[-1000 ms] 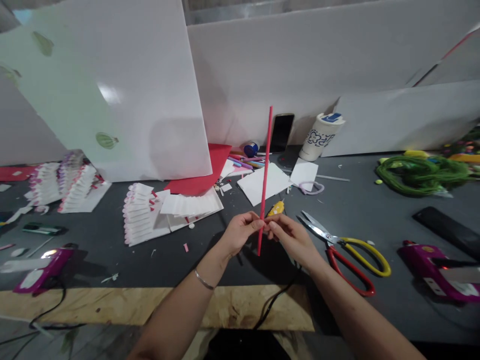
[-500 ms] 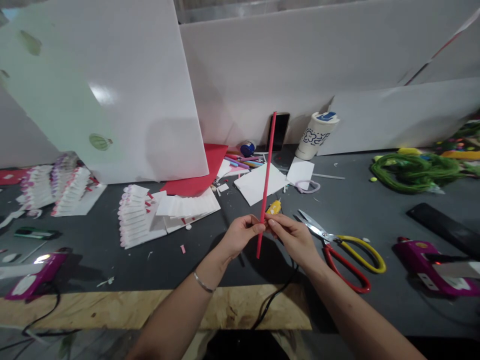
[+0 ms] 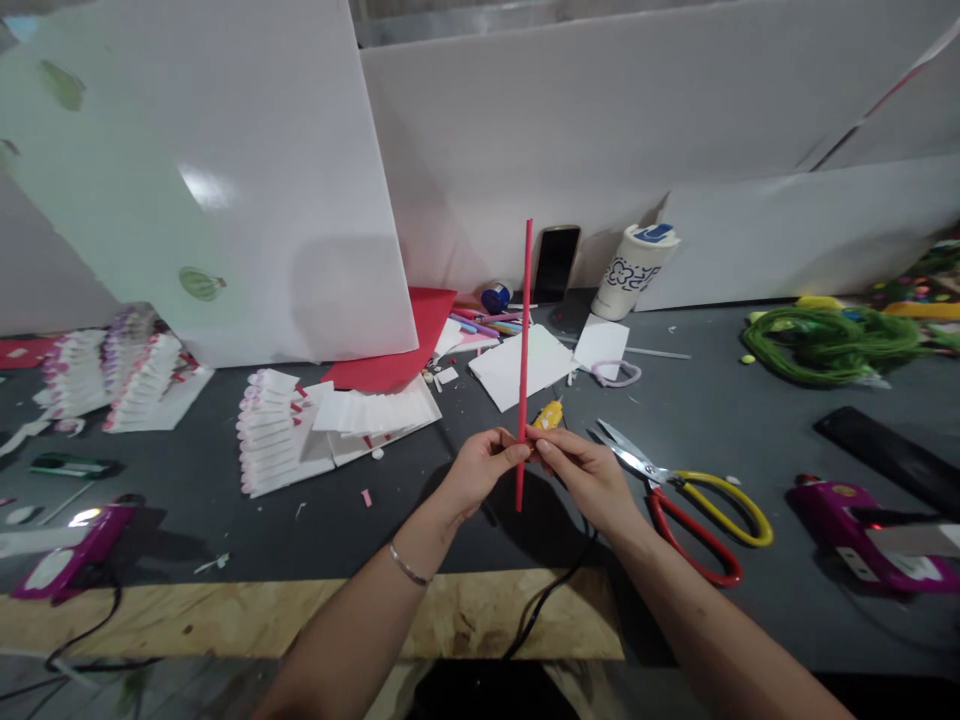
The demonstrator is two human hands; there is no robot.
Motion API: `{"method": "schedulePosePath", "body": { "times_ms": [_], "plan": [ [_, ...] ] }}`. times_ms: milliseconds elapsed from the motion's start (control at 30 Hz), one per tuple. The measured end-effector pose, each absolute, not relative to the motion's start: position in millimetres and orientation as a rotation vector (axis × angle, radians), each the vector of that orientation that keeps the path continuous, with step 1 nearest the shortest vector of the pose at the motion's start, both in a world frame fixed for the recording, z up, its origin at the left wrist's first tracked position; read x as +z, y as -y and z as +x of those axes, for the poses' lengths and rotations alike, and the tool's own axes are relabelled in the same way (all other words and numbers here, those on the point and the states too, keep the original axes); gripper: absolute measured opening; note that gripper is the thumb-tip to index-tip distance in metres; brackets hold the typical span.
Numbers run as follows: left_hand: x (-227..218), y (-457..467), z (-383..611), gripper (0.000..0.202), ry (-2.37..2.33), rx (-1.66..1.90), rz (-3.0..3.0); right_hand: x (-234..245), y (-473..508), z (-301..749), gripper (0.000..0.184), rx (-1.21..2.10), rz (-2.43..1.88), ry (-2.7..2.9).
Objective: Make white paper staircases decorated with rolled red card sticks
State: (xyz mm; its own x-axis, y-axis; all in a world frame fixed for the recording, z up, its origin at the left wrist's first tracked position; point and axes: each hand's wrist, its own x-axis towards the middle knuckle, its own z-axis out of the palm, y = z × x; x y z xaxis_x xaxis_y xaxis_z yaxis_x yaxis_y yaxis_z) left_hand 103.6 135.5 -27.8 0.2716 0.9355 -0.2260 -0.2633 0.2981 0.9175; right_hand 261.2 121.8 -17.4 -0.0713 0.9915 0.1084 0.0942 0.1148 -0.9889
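Note:
A thin red stick or rolled strip [image 3: 526, 320] stands nearly upright between my hands, its lower end poking out below my fingers. My left hand [image 3: 484, 470] pinches it with thumb and fingers. From the other side my right hand [image 3: 589, 475] also has thumb and fingertips closed on the same strip. Just behind the fingers lies a yellow-handled tool [image 3: 548, 415], partly hidden. To the right of my right hand rest large scissors [image 3: 667, 475] with one yellow and one red handle, blades apart.
White cards [image 3: 517, 365], a red sheet [image 3: 375, 365] and fanned white pieces [image 3: 277, 435] lie on the grey table. Behind stand a phone [image 3: 557, 262] and a cup [image 3: 634, 272]. Purple devices [image 3: 877, 535] sit at both sides; green cord [image 3: 825, 345] lies right.
The red strip's upper end has swung to the left, so it stands straighter. Both hands stay in almost the same place, still pinching it.

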Motion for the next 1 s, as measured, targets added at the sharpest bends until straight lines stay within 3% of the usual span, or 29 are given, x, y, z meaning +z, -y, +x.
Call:
{"method": "schedulePosePath", "body": {
  "times_ms": [433, 700, 1000],
  "plan": [
    [-12.0, -134.9, 95.8, 0.041, -0.95, 0.847, 1.093, -28.0, -130.2, 266.3, 0.035, 1.216, -1.187, 1.132],
    [27.3, -127.7, 65.1, 0.021, -1.211, 0.538, 1.709, -12.9, -138.9, 280.9, 0.054, 1.189, -1.048, 0.996],
    [33.8, -92.9, 22.2, 0.013, -1.747, 0.201, 2.47, -17.4, -138.9, 280.8, 0.039, 1.305, -1.013, 0.857]
  ]
}}
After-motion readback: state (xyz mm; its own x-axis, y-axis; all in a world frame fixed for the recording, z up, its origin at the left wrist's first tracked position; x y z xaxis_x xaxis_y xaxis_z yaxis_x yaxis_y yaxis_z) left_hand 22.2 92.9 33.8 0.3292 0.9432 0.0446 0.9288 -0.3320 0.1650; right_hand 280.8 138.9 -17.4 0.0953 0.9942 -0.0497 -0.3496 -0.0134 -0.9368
